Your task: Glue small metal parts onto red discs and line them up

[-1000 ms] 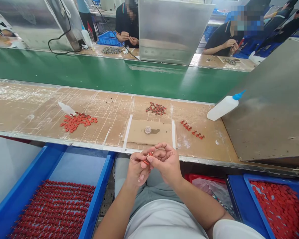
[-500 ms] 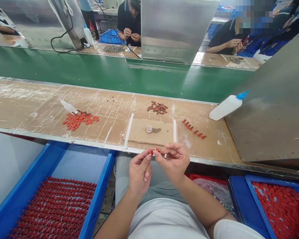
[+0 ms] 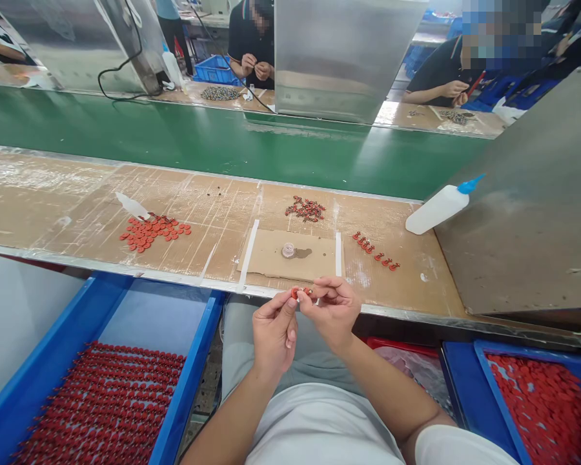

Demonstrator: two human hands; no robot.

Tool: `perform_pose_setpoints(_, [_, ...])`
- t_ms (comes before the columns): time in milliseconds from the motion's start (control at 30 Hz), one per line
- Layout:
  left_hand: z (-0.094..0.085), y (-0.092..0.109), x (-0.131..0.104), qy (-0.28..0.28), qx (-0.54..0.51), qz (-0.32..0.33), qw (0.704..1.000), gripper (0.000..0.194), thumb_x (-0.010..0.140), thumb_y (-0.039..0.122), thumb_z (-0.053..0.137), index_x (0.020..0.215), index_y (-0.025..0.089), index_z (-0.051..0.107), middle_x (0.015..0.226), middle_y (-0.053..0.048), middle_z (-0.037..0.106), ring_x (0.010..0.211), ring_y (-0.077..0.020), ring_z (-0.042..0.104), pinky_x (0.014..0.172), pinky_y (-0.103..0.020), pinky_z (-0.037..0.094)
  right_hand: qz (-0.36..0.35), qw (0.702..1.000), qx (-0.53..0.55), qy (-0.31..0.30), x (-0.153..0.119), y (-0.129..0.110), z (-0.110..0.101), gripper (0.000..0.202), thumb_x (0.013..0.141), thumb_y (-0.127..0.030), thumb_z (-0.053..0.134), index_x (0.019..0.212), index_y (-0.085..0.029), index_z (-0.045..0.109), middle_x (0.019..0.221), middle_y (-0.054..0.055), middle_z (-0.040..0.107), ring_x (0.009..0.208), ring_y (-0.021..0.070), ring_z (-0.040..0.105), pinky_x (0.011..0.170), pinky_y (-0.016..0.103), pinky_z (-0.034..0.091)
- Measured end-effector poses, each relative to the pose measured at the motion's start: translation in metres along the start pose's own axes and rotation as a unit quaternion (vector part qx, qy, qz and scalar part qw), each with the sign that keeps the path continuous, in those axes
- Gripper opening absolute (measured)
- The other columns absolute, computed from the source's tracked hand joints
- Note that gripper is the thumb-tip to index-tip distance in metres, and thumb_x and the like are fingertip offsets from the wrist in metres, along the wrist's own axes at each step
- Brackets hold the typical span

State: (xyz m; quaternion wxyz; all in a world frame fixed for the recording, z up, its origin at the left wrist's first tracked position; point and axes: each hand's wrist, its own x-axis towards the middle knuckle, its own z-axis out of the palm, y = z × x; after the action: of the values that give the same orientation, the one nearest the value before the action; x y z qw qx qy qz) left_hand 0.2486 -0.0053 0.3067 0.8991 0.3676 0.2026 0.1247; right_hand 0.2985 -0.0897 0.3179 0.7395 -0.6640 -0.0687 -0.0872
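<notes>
Between thumb and index finger my left hand (image 3: pixel 275 329) pinches a small red disc (image 3: pixel 295 293). My right hand (image 3: pixel 334 310) holds a small red and dark metal piece (image 3: pixel 306 291) against it, at the table's front edge. Just beyond the hands, a small clear cup (image 3: pixel 288 250) sits on a taped cardboard sheet (image 3: pixel 266 258) beside a brown stain. Behind the sheet lies a pile of small red and dark pieces (image 3: pixel 306 209). To the right is a slanting row of joined red pieces (image 3: pixel 378 256). Loose red discs (image 3: pixel 142 237) lie at the left under a white tube (image 3: pixel 132 205).
A white bottle (image 3: pixel 438 210) with a blue tip leans by a metal panel (image 3: pixel 518 206) at right. Blue trays with red pieces stand lower left (image 3: pixel 206 336) and lower right (image 3: pixel 501 394). Behind the green belt (image 3: pixel 198 142), people work with their hands.
The two hands have come slightly closer together, the right one shifting a little left. Both still hold their small pieces. The camera view has shifted slightly.
</notes>
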Motion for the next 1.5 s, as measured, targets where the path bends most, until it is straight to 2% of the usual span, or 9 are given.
perform_pose_setpoints(233, [0.004,-0.005,-0.001,-0.019,0.005,-0.015,1.000,0.019,0.071,0.025,0.076,0.089,0.020,0.074,0.084,-0.005,0.075,0.030,0.0029,0.039,0.028,-0.011,0.025,0.002,1.000,-0.001,0.007,-0.002,0.003,-0.010,0.027,0.065,-0.026,0.079,0.084,-0.021,0.062,0.063,0.000,0.071,0.058,0.0164,0.067,0.063,0.032,0.058])
perform_pose_setpoints(400, [0.011,-0.002,0.001,-0.040,-0.002,-0.079,0.996,0.019,0.076,0.025,0.072,0.094,0.018,0.072,0.105,-0.008,0.072,0.034,0.0055,0.036,0.029,-0.009,0.026,-0.061,0.991,0.025,0.115,0.003,-0.002,-0.036,0.028,0.064,-0.025,0.081,0.085,-0.023,0.062,0.070,-0.001,0.071,0.061,0.0168,0.069,0.064,0.033,0.060])
perform_pose_setpoints(500, [0.010,-0.003,0.010,-0.012,-0.047,-0.145,0.988,0.020,0.082,0.029,0.064,0.094,0.014,0.071,0.109,-0.009,0.070,0.040,0.0048,0.036,0.032,-0.007,0.030,-0.110,0.973,-0.031,0.202,0.016,0.000,-0.070,0.031,0.064,-0.026,0.081,0.089,-0.022,0.062,0.073,0.000,0.070,0.063,0.0162,0.069,0.068,0.034,0.059])
perform_pose_setpoints(600, [0.003,-0.007,0.020,0.020,-0.094,-0.208,0.973,0.019,0.083,0.025,0.060,0.093,0.012,0.070,0.103,-0.009,0.070,0.048,0.0014,0.046,0.039,-0.008,0.039,-0.120,0.943,-0.193,0.245,0.032,0.013,-0.118,0.035,0.065,-0.031,0.079,0.094,-0.017,0.064,0.075,0.004,0.072,0.067,0.0187,0.069,0.067,0.034,0.056])
perform_pose_setpoints(767, [-0.005,-0.013,0.028,0.028,-0.135,-0.244,0.960,0.026,0.083,0.021,0.055,0.100,0.009,0.069,0.109,-0.013,0.070,0.080,-0.0119,0.067,0.065,-0.019,0.057,-0.059,0.867,-0.440,0.228,0.054,0.051,-0.199,0.033,0.072,-0.038,0.070,0.096,-0.016,0.065,0.081,0.008,0.074,0.068,0.0184,0.069,0.071,0.032,0.052])
perform_pose_setpoints(900, [-0.002,-0.015,0.030,0.001,-0.158,-0.262,0.952,0.034,0.084,0.024,0.052,0.110,0.007,0.066,0.120,-0.017,0.066,0.103,-0.0203,0.066,0.087,-0.030,0.056,-0.035,0.829,-0.517,0.210,0.068,0.072,-0.233,0.034,0.075,-0.039,0.066,0.101,-0.018,0.065,0.085,0.006,0.075,0.073,0.0186,0.070,0.078,0.032,0.051])
perform_pose_setpoints(1300, [0.007,-0.015,0.032,-0.064,-0.195,-0.257,0.944,0.041,0.087,0.031,0.048,0.112,0.003,0.064,0.126,-0.022,0.061,0.127,-0.0293,0.050,0.107,-0.042,0.041,-0.064,0.809,-0.553,0.188,0.080,0.072,-0.227,0.039,0.078,-0.042,0.062,0.105,-0.015,0.065,0.095,0.010,0.074,0.084,0.0218,0.070,0.083,0.033,0.051])
perform_pose_setpoints(1433, [0.009,-0.012,0.031,-0.081,-0.194,-0.244,0.947,0.043,0.087,0.034,0.048,0.114,0.002,0.063,0.131,-0.022,0.058,0.130,-0.0304,0.047,0.109,-0.042,0.038,-0.123,0.807,-0.541,0.201,0.046,0.046,-0.198,0.033,0.079,-0.040,0.063,0.101,-0.017,0.068,0.089,0.009,0.072,0.079,0.0209,0.067,0.080,0.035,0.051])
perform_pose_setpoints(1500, [0.011,-0.012,0.030,-0.087,-0.186,-0.245,0.948,0.044,0.087,0.035,0.048,0.115,0.003,0.061,0.133,-0.023,0.056,0.130,-0.0302,0.047,0.110,-0.042,0.037,-0.165,0.847,-0.491,0.117,0.022,0.031,-0.170,0.024,0.078,-0.036,0.066,0.097,-0.022,0.070,0.079,0.005,0.071,0.069,0.0180,0.064,0.071,0.032,0.052])
